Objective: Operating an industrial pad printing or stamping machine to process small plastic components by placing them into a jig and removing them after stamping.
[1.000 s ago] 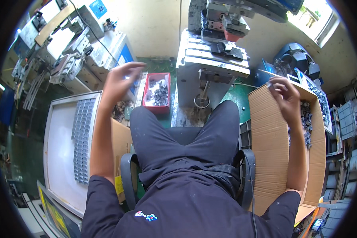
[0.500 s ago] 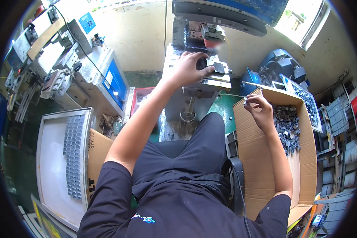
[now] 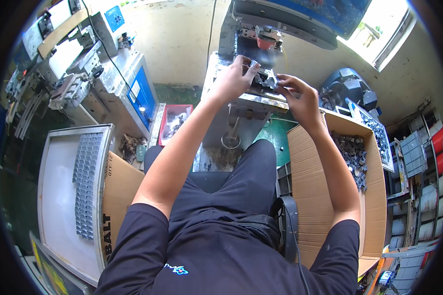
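My left hand (image 3: 235, 82) is over the left side of a metal fixture on the machine's bed. Its thumb and fingers pinch a small shiny part (image 3: 254, 65). My right hand (image 3: 300, 98) has come to the fixture's right side with thumb and fingers closed. Its fingertips are against a bright metallic piece (image 3: 270, 78) on the fixture, and whatever lies between them is too small to make out. Above and behind my hands hangs a red pad (image 3: 266, 43) under the blue machine head (image 3: 305, 14).
To my right stands a cardboard box (image 3: 320, 196) with many small grey parts (image 3: 352, 152). A red bin (image 3: 163, 129) is left of the machine. Farther left, a white framed tray (image 3: 54, 196) carries rows of grey pieces. A second machine (image 3: 115, 88) stands at the far left.
My right hand has moved from above the cardboard box up and left to the fixture. The left hand has lifted a small shiny part at the fixture. The view has shifted slightly.
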### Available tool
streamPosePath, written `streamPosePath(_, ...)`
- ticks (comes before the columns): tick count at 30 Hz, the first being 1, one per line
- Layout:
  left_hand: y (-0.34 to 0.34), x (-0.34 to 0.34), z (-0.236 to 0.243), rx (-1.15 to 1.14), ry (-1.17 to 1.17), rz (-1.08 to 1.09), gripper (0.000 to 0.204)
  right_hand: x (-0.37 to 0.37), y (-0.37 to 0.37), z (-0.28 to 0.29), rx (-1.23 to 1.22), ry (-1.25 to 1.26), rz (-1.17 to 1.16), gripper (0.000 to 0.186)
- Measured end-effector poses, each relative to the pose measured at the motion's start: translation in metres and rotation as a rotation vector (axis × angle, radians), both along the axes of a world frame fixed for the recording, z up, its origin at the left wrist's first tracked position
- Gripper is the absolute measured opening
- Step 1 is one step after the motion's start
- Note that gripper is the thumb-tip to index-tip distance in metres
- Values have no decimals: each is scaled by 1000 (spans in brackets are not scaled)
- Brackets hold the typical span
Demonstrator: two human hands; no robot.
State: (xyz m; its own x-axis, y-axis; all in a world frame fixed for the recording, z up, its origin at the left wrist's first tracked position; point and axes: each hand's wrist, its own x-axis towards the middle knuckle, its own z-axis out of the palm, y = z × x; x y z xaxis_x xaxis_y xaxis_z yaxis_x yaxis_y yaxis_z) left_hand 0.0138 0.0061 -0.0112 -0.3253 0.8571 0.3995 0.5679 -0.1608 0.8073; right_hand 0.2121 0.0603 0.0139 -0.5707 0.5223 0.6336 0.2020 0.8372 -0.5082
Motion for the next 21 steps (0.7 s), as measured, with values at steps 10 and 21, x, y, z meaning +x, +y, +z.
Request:
streamPosePath(10,0,3,3,-4,7,36,54,-30,19,3,-64,-153,-7,17)
streamPosePath(21,-127,-6,-7,432,260,-32,30,14,23,15,-109,-244,56,28)
